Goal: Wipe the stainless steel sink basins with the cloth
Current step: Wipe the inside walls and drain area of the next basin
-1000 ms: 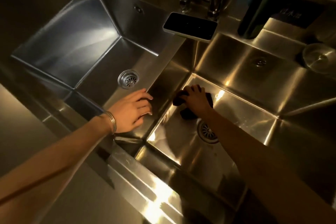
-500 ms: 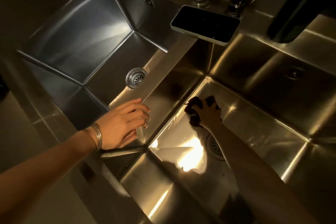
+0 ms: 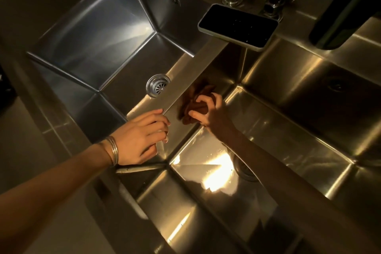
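Brushed glossy steel sink basins (image 3: 107, 33); soft matt brown cloth (image 3: 194, 107); glossy black phone screen (image 3: 237, 24).

right hand (image 3: 210, 112) grips cloth (image 3: 192, 109) on right basin (image 3: 288, 130) wall | left hand (image 3: 142, 138) rests on divider (image 3: 185, 76)

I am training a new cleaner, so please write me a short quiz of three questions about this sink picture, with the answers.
1. True or false: the left hand grips the cloth.
2. Where is the cloth? A. in the left basin B. in the right basin C. beside the phone
3. Fill in: the left hand rests on the ___ between the two basins.
Key: 1 false, the right hand grips it; 2 B; 3 divider.
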{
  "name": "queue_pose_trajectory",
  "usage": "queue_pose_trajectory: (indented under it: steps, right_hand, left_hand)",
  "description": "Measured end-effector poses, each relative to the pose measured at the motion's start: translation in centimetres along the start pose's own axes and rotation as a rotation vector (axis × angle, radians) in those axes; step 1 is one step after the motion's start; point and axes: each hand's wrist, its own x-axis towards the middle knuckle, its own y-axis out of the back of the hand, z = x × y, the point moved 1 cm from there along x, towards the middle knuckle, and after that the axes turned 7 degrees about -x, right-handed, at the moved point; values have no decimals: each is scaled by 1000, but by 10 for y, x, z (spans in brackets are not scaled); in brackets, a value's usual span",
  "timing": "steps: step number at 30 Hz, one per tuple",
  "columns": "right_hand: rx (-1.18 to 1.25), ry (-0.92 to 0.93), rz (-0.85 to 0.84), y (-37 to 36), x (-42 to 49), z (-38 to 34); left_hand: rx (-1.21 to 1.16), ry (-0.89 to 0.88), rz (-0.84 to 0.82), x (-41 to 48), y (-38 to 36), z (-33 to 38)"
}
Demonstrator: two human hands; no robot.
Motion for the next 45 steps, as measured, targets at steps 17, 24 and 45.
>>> queue_pose_trajectory:
  steps: [17, 24, 45]
  right_hand:
    - [-362, 700, -219, -50, -104, -122]
    - [-650, 578, -525, -67, -92, -81]
    - [-264, 432, -237, 8, -168, -131]
  left_hand:
    - [48, 7, -88, 41, 36, -16]
    - [100, -100, -113, 67, 21, -23]
    - [-16, -107, -75, 65, 21, -26]
